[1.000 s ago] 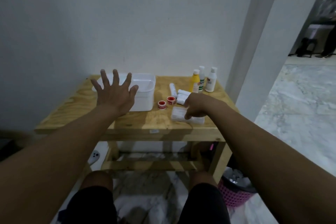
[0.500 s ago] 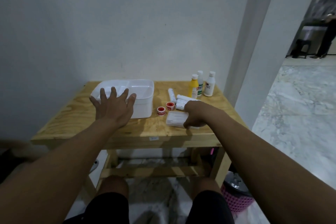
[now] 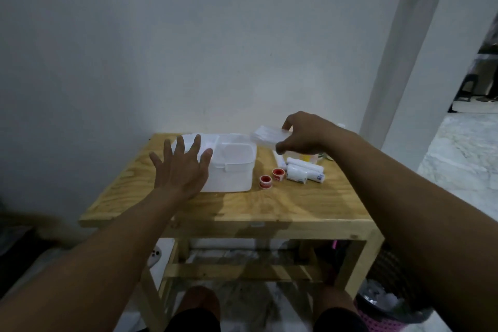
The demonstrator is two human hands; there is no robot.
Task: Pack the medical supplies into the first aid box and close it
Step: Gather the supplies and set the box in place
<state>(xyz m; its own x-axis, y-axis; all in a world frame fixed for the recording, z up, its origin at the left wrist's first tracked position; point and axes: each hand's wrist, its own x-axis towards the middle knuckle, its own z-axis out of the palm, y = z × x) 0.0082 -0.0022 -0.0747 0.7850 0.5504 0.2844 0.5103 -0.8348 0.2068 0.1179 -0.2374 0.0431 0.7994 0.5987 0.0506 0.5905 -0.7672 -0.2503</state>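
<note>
A white first aid box (image 3: 234,170) stands open on the wooden table (image 3: 269,205), with no lid in view. My left hand (image 3: 181,167) is spread flat against the box's near left side, fingers apart. My right hand (image 3: 304,134) holds a flat white packet (image 3: 267,135) in the air just right of the box's far corner. Two red tape rolls (image 3: 271,177) lie right of the box. White bandage rolls (image 3: 304,172) and a white tube (image 3: 279,160) lie beyond them. The bottles are mostly hidden behind my right hand.
The table stands against a white wall, with a white pillar (image 3: 404,62) at the right. A pink basket (image 3: 390,312) sits on the marble floor by the right table leg. My knees (image 3: 202,302) show under the table's front edge.
My right hand has lifted the flat white packet off the table's front right and carried it up and left toward the box. My left hand stays spread at the box.
</note>
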